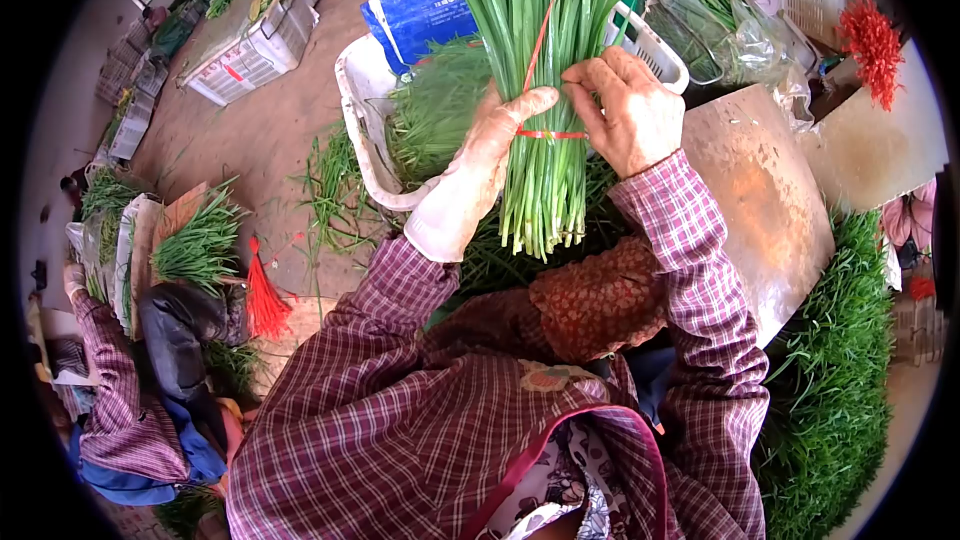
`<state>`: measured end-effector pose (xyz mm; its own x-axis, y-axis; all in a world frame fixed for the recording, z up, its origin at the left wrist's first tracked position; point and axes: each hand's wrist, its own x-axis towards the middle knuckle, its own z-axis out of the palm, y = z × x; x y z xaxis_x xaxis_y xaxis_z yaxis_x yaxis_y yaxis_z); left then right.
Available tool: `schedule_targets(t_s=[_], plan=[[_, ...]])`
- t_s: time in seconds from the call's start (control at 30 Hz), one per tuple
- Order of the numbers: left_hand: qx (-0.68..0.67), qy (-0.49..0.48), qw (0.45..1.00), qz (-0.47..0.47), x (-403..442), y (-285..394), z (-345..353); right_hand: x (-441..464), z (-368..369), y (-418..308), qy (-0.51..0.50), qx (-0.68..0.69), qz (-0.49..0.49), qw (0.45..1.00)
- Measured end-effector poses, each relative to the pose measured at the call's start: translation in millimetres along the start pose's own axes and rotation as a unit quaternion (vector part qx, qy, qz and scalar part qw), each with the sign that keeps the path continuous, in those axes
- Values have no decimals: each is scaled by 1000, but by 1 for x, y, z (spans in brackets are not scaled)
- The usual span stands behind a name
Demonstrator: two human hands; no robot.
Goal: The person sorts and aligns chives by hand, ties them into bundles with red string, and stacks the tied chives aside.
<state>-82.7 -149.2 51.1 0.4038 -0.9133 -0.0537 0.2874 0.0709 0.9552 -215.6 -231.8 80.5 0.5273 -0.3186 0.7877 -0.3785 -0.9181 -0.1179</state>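
A thick bundle of green chives (545, 190) stands upright before me, cut white ends down and leaves spreading upward. Around its lower part runs a red tie (550, 134), and a long red strand (552, 15) lies up across the leaves. My left hand (495, 130), in a pale glove, is closed around the bundle's left side, thumb across the front just above the tie. At the right edge my right hand (632, 105) is closed in a pinch against the stalks; what its fingertips grip is hidden.
Behind the bundle sits a white basket (365, 125) holding greens and a blue package (420, 20). A worn board (750, 190) and a heap of chives (835, 370) lie to the right. Red ties hang at left (265, 295) and right (872, 50). Another person's sleeve (130, 420) shows at left.
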Motion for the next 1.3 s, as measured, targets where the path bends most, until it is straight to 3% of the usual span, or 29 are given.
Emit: schedule_targets(t_s=[0.1, 0.2, 0.23, 0.27, 0.3, 0.33, 0.37, 0.43, 0.5, 0.57, 0.63, 0.8, 0.87, 0.9, 0.97, 1.03, 1.07, 1.13, 1.2, 1.23, 1.3], plan=[[-6, -1, 1000, 19, 3, -5, -2, 1, -1, -1, -34, -7, 22, 999], [-12, -21, 999, 26, 10, -12, -8, 0, 2, 0, -109, 166, 129, 972], [-14, -37, 999, 30, 12, -13, -9, 1, 4, 3, -109, 166, 131, 971], [-44, -16, 999, 23, 13, -15, -9, 2, 6, 7, -141, 339, 217, 905], [-44, -15, 999, 19, 15, -16, -9, 2, 8, 9, -166, 498, 294, 799], [-35, 3, 999, 7, 17, -16, -10, 9, -4, 13, -211, 540, 354, 734], [-25, 22, 999, -5, 18, -16, -10, 12, -8, 10, -166, 595, 345, 707], [-33, 16, 999, 17, 19, -15, -12, 14, -17, 13, -155, 605, 317, 714], [-35, 25, 999, -11, 23, -14, -15, 10, -27, 5, -174, 492, 270, 809], [-40, 38, 998, -2, 22, -12, -13, -7, -7, 0, -132, 262, 165, 942], [-47, 59, 997, 15, 20, -8, -8, -13, 0, -15, -98, 156, 119, 976], [5, 53, 997, 56, 35, -11, -19, -15, 14, -22, -92, 113, 123, 982], [-52, 104, 993, -8, 35, -2, -22, -17, 9, -17, -117, 185, 119, 969], [-88, 70, 993, 33, 31, 1, -25, -18, 2, -12, -130, 200, 120, 964], [-93, 142, 984, 45, 28, 16, -28, -29, -16, 0, -159, 194, 148, 956], [-169, 94, 977, 87, 22, 27, -32, -48, -28, 6, -170, 56, 141, 974], [-189, 115, 972, 83, 22, 31, -33, -54, -31, 6, -138, 17, 96, 986], [-209, 135, 965, 79, 25, 35, -40, -56, -30, 1, -113, 72, 105, 985], [-277, 24, 958, 67, 28, 36, -53, -45, -33, -18, -99, 153, 126, 975], [-298, -13, 952, 61, 26, 38, -51, -40, -31, -24, -82, 132, 86, 984], [-227, 122, 961, 96, 26, 35, -38, -33, -22, -33, -58, 96, 9, 994]])
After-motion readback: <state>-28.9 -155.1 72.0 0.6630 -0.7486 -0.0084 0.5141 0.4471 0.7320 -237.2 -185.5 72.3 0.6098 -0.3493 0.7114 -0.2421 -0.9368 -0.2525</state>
